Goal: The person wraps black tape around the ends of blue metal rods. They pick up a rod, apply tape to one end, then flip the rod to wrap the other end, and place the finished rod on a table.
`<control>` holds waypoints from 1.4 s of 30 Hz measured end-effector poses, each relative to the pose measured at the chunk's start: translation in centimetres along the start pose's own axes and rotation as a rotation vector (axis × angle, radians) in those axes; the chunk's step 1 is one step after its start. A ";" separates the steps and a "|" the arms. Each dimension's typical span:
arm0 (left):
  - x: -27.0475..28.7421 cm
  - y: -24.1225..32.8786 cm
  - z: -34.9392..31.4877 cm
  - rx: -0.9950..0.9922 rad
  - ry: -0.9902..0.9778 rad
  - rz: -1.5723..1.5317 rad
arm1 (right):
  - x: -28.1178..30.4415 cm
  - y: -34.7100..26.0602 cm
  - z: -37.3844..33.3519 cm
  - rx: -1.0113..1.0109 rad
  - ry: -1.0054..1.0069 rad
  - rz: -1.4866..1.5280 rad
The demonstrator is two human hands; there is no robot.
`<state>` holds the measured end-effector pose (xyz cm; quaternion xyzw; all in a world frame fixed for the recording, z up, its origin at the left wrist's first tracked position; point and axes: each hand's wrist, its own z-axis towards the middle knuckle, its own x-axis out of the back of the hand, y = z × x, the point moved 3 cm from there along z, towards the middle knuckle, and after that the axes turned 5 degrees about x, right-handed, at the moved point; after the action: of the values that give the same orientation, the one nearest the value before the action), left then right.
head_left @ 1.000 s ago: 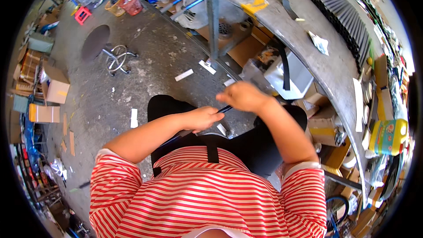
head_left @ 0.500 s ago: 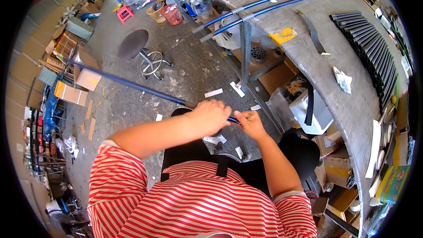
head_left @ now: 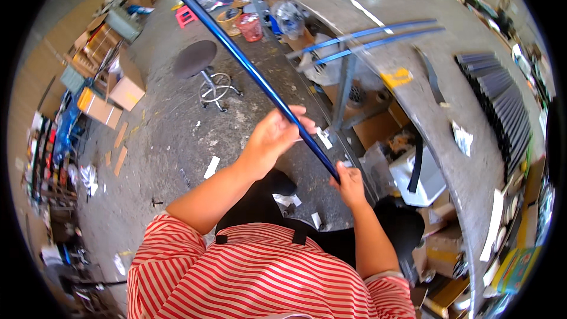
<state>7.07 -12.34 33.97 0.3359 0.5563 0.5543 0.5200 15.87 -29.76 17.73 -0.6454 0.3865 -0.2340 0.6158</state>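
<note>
I hold a long thin dark blue rod (head_left: 230,47) that runs from the upper left of the view down to my lap. My left hand (head_left: 276,136) is wrapped around it partway along. My right hand (head_left: 351,184) grips its near end. The rod slants up and away over the concrete floor. I wear a red and white striped shirt and a dark apron.
A grey workbench (head_left: 413,100) curves along the right, with two more blue rods (head_left: 378,34) and a row of black strips (head_left: 502,100) on it. A round stool (head_left: 198,62) stands on the floor ahead. Cardboard boxes (head_left: 112,91) lie at left, bins and boxes under the bench.
The rod has swung from lying low and leftward to pointing up and away. My left hand slid further up it; my right hand stays at the near end.
</note>
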 end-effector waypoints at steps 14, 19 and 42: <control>21.1 8.5 0.0 -0.327 0.193 -1.061 | 12.2 -13.7 -8.8 0.580 0.655 0.548; 18.3 0.5 -0.4 -0.034 0.668 -1.086 | 10.5 -21.5 -10.3 0.869 0.473 0.477; 24.1 1.5 -11.8 0.629 -0.029 0.322 | 14.5 -26.7 -4.9 0.538 0.749 0.581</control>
<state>-10.05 7.64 28.63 0.5711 0.6321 0.4258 0.3049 26.29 -45.68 41.92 -0.2042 0.6682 -0.3588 0.6189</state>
